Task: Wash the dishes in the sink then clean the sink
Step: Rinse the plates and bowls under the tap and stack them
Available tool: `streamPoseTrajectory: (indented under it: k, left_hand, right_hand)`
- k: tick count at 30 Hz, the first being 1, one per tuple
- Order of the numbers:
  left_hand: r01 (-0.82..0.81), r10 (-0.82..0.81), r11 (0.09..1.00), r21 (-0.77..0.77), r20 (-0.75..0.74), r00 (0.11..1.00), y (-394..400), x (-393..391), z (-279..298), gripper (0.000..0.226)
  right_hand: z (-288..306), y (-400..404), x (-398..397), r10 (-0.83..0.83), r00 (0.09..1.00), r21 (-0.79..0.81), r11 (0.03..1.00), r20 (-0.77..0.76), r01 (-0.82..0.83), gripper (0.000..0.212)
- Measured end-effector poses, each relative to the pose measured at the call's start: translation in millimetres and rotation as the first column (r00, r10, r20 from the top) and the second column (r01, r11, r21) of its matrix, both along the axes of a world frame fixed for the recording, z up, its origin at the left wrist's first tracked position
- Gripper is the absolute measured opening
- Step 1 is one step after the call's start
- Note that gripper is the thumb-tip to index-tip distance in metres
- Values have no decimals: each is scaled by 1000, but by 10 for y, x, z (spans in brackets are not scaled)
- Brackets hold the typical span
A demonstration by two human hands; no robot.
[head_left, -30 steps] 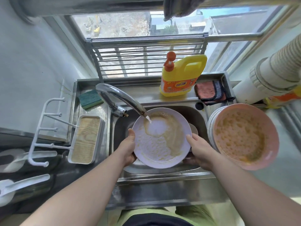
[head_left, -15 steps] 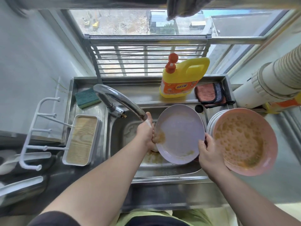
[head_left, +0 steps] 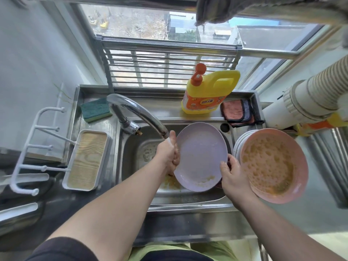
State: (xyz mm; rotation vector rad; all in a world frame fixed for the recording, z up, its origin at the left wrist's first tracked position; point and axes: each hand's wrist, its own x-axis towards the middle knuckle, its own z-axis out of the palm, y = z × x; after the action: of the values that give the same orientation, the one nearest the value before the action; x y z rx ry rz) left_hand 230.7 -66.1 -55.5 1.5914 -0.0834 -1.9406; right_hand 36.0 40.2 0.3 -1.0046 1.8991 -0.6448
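A pale lilac plate point(head_left: 200, 157) is held tilted over the steel sink point(head_left: 131, 157), mostly rinsed, with a smear of yellow food near its lower rim. My left hand point(head_left: 168, 153) grips its left edge right under the faucet spout point(head_left: 139, 114), water running over the fingers. My right hand point(head_left: 232, 176) holds the plate's lower right edge. Yellow food scraps point(head_left: 170, 183) lie on the sink floor. A pink plate point(head_left: 273, 166) coated in yellow residue tops a stack of white plates point(head_left: 237, 146) on the right of the sink.
A yellow detergent bottle point(head_left: 209, 93), a green sponge point(head_left: 96, 109) and a pink cloth point(head_left: 236, 112) sit on the back ledge. A white tray with a wooden insert point(head_left: 87, 159) and a white rack point(head_left: 37, 147) stand left. A ribbed duct point(head_left: 310, 95) runs at right.
The plate went from flat under the running water to tilted and shifted right, its yellow residue largely washed off. My left hand moved up under the spout; the right hand shifted to the plate's lower right.
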Motion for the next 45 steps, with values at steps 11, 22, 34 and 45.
streamPoseTrajectory:
  k: [11, 22, 34, 45]
  left_hand:
    - [80, -81, 981, -177, 0, 997, 78, 86, 14, 27]
    - [277, -237, 944, -178, 215, 947, 172, 138, 182, 64]
    - [183, -161, 955, -233, 111, 981, 186, 153, 69, 10]
    - [170, -164, 979, -111, 61, 985, -34, 63, 219, 40]
  right_hand:
    - [78, 26, 58, 13, 1000, -10, 1000, -27, -13, 19]
    - [68, 4, 121, -16, 1000, -2, 1000, -15, 16, 20]
    - [8, 165, 214, -171, 976, 36, 985, 133, 167, 23]
    - [-28, 355, 215, -217, 969, 39, 976, 116, 214, 32]
